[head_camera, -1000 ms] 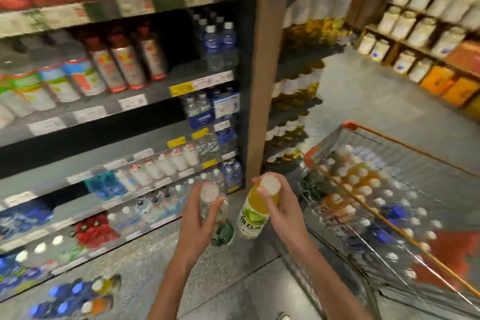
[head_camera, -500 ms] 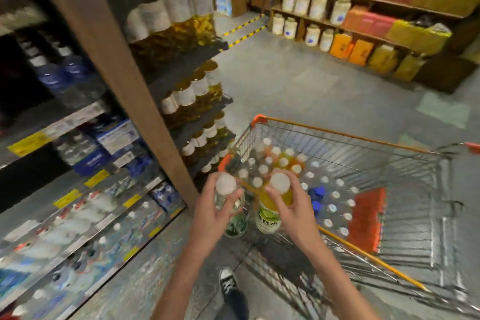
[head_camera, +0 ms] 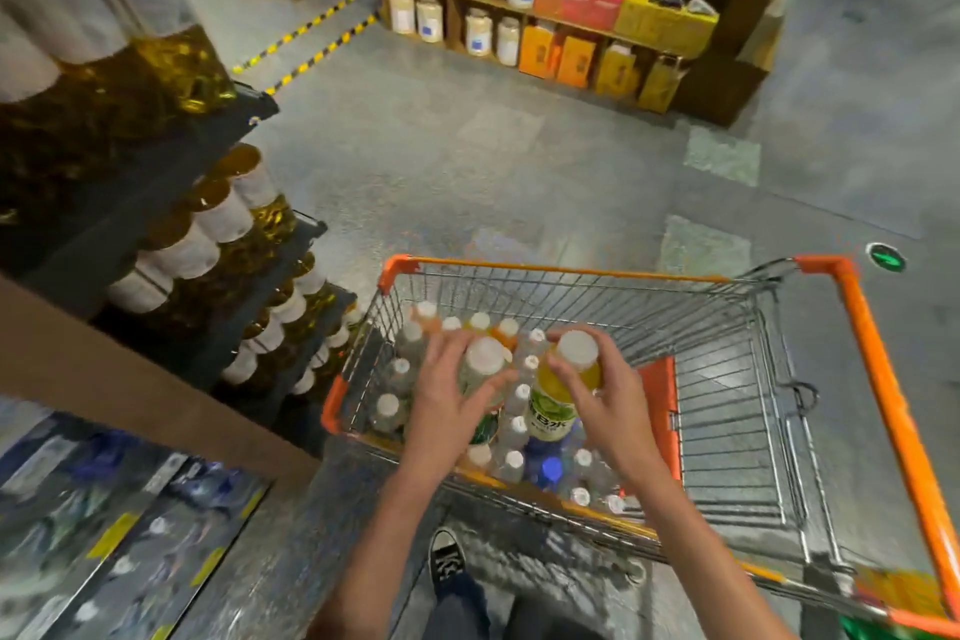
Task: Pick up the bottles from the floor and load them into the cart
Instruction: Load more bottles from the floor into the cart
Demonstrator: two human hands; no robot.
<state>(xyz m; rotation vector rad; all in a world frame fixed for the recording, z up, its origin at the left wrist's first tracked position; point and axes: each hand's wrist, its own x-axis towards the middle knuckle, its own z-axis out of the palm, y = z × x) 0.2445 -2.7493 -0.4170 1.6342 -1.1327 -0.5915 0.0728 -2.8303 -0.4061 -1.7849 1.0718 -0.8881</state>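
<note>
My left hand (head_camera: 444, 392) grips a clear bottle (head_camera: 485, 369) with a white cap and green label, held upright over the left part of the wire cart (head_camera: 857, 322). My right hand (head_camera: 605, 392) grips a yellow drink bottle (head_camera: 558, 403) with a white cap and green-white label, just to the right of the first. Both bottles hang above several capped bottles (head_camera: 514, 452) standing packed in the cart's left end. The cart's right half shows bare wire floor.
A dark shelf of oil bottles (head_camera: 234, 244) stands close to the cart's left side, with a wooden upright (head_camera: 130, 390) and low drink shelves (head_camera: 114, 535) at lower left. My shoe (head_camera: 445, 559) is on the grey floor before the cart. A shelf of jars and boxes (head_camera: 545, 16) lines the far wall.
The view has swung right from the drink shelves onto the cart. Both hands have carried their bottles from beside the cart to above the bottles inside it.
</note>
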